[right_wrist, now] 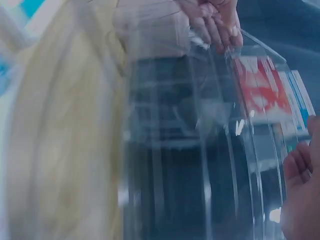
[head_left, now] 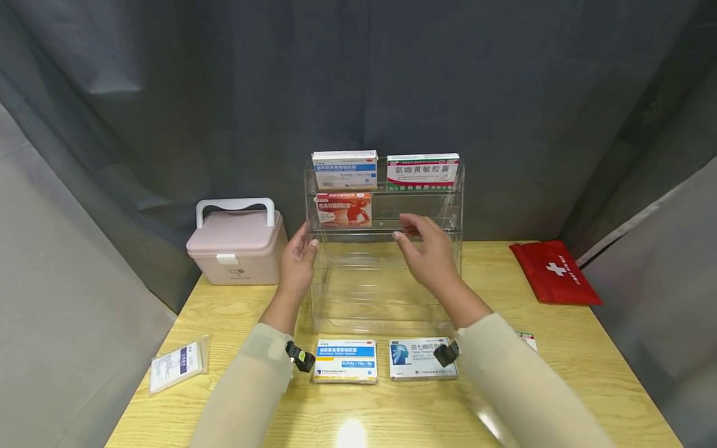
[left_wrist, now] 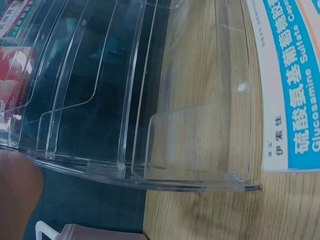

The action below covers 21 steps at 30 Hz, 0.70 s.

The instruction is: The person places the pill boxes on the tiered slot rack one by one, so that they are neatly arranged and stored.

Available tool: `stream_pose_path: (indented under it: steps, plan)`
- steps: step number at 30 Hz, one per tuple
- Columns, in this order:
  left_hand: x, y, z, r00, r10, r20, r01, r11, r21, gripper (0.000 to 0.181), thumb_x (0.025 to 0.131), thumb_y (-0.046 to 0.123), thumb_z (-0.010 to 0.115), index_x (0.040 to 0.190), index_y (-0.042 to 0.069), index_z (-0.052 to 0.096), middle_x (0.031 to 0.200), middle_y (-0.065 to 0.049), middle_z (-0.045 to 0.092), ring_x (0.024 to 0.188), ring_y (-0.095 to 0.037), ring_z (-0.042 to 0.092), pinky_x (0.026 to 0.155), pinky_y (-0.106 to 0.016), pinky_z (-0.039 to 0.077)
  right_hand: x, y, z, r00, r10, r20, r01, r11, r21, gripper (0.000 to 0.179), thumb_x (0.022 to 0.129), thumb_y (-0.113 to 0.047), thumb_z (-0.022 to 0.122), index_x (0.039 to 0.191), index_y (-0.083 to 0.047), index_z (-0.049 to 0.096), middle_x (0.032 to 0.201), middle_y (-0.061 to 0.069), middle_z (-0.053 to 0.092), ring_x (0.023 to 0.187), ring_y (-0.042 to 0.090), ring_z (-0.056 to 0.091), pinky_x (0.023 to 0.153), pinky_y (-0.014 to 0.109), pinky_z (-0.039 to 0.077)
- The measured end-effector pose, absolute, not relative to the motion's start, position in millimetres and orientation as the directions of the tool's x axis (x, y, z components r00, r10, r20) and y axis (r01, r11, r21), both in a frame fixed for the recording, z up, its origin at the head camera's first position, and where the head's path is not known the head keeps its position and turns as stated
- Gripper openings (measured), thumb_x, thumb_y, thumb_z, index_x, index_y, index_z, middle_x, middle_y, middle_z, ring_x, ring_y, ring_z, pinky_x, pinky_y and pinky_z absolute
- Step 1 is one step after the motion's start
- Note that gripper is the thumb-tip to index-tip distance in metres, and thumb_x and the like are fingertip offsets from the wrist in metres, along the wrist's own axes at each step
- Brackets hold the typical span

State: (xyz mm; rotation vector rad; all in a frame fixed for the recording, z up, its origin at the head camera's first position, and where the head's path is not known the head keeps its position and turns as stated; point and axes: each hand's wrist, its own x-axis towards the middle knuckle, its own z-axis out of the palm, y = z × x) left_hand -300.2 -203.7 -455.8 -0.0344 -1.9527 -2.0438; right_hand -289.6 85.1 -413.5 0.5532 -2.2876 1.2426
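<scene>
A clear acrylic display rack with stepped shelves stands on the table. My left hand grips its left side edge, thumb toward the front and fingers along the outer wall. My right hand hovers before the right half of the second shelf, fingers loosely bent and nothing in them. Beside that spot, on the same shelf, stands a red-and-white medicine box. The top shelf carries a blue-and-white box at left and a green-and-white box at right.
Before the rack lie a glucosamine box and a white-and-grey box. A pink lidded case stands left, a bagged white pack nearer. At right lies a red first aid pouch; another box peeks past my right sleeve.
</scene>
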Motion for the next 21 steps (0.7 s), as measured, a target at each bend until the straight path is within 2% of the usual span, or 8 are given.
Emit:
stream_pose_path:
  steps: [2,5,8,9,12,14,18,21]
  plan:
    - [-301,-204,-456,-0.951,-0.208,0.227,0.238,-0.024,0.971,0.059,0.11,0.0,0.058,0.166,0.005,0.042,0.175,-0.012,0.04,0.164,-0.028,0.035,0.135,-0.035,0.034,-275,110,-429,-0.767,-0.144,0.625,-0.587,0.549,-0.595,0.036,0.103,-0.013,0.077,0.137,-0.002,0.07,0.125,0.014,0.075,0.11,0.032,0.072,0.096,0.048,0.063]
    - [-300,-206,-455,-0.955,-0.205,0.216,0.224,-0.019,0.974,0.06,0.11,0.001,0.058,0.167,0.006,0.042,0.175,-0.011,0.039,0.165,-0.029,0.035,0.135,-0.037,0.033,-254,155,-455,-0.75,-0.159,0.642,-0.579,0.626,-0.522,0.034,0.099,-0.01,0.081,0.132,-0.003,0.073,0.116,0.011,0.077,0.101,0.028,0.071,0.087,0.027,0.061]
    - [-299,-205,-454,-0.958,-0.199,0.207,0.214,-0.014,0.977,0.06,0.11,0.001,0.058,0.167,0.007,0.041,0.175,-0.011,0.039,0.165,-0.028,0.035,0.136,-0.037,0.033,-233,205,-477,-0.826,-0.136,0.546,-0.472,0.696,-0.541,0.034,0.099,-0.015,0.082,0.131,-0.006,0.074,0.112,0.008,0.078,0.098,0.024,0.07,0.077,0.01,0.052]
    - [-298,-204,-454,-0.959,-0.197,0.204,0.21,-0.011,0.978,0.06,0.11,0.002,0.058,0.167,0.007,0.04,0.176,-0.011,0.038,0.165,-0.028,0.035,0.136,-0.037,0.033,-227,221,-483,-0.862,-0.126,0.49,-0.422,0.715,-0.558,0.035,0.1,-0.018,0.081,0.132,-0.006,0.074,0.112,0.009,0.078,0.099,0.025,0.07,0.077,0.009,0.052]
    - [-297,-204,-453,-0.96,-0.192,0.203,0.207,-0.002,0.978,0.061,0.11,0.002,0.057,0.168,0.007,0.04,0.176,-0.012,0.038,0.165,-0.028,0.035,0.136,-0.037,0.033,-213,265,-493,-0.951,-0.107,0.291,-0.268,0.757,-0.596,0.043,0.101,-0.029,0.081,0.137,-0.007,0.072,0.122,0.013,0.077,0.108,0.03,0.07,0.082,0.019,0.058]
    - [-298,-205,-452,-0.961,-0.187,0.203,0.206,0.003,0.978,0.06,0.111,0.003,0.057,0.168,0.007,0.039,0.176,-0.013,0.038,0.165,-0.027,0.035,0.136,-0.037,0.033,-207,290,-500,-0.982,-0.107,0.155,-0.18,0.774,-0.607,0.053,0.101,-0.038,0.08,0.142,-0.007,0.069,0.131,0.018,0.074,0.114,0.037,0.068,0.085,0.029,0.061]
    - [-297,-206,-452,-0.963,-0.18,0.201,0.201,0.014,0.979,0.06,0.112,0.005,0.056,0.169,0.008,0.039,0.176,-0.012,0.038,0.165,-0.026,0.035,0.136,-0.035,0.032,-199,324,-516,-0.992,-0.116,-0.057,-0.055,0.777,-0.627,0.074,0.098,-0.053,0.08,0.151,-0.005,0.061,0.148,0.028,0.064,0.121,0.05,0.067,0.087,0.048,0.067]
    - [-297,-206,-452,-0.964,-0.173,0.2,0.2,0.019,0.98,0.06,0.112,0.007,0.056,0.169,0.008,0.038,0.176,-0.011,0.038,0.165,-0.026,0.035,0.136,-0.035,0.032,-192,337,-529,-0.981,-0.134,-0.141,-0.018,0.783,-0.622,0.086,0.093,-0.057,0.083,0.156,-0.005,0.056,0.153,0.032,0.06,0.126,0.055,0.066,0.092,0.059,0.066]
